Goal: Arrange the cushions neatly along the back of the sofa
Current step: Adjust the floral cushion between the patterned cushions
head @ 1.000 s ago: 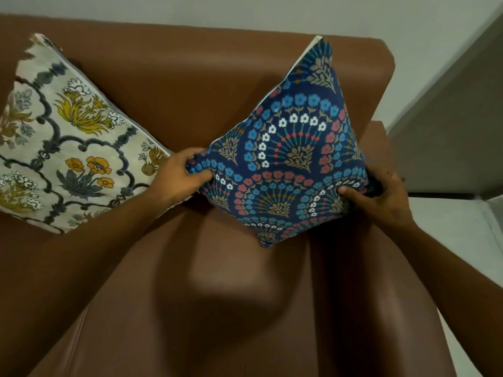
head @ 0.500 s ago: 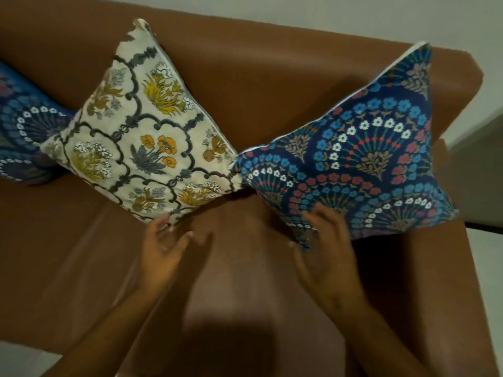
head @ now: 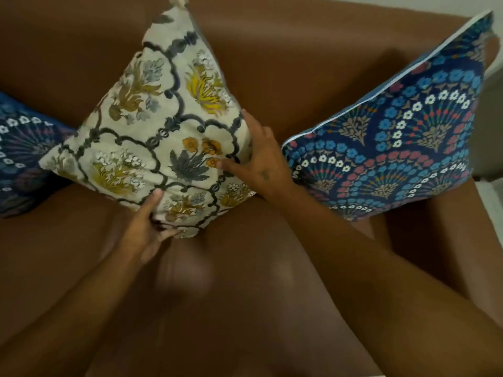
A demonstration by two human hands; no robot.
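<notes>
A cream cushion (head: 152, 137) with yellow flowers and grey lattice stands on one corner against the brown sofa back (head: 299, 66). My left hand (head: 147, 229) grips its bottom corner, thumb on the front. My right hand (head: 261, 159) holds its right corner, thumb across the fabric and fingers behind the edge. A blue cushion (head: 402, 137) with a fan pattern of blue, red and white flowers leans on the sofa back at the right, free of both hands. Another blue patterned cushion (head: 19, 153) lies at the far left, partly cut off.
The brown sofa seat (head: 231, 295) stretches below the cushions. The right armrest (head: 424, 240) runs beside the blue cushion. A strip of pale floor (head: 490, 202) shows past the armrest at the right edge.
Both hands left the blue cushion at the right, hovered over the seat, and now hold the cream cushion. The view has shifted left and closer.
</notes>
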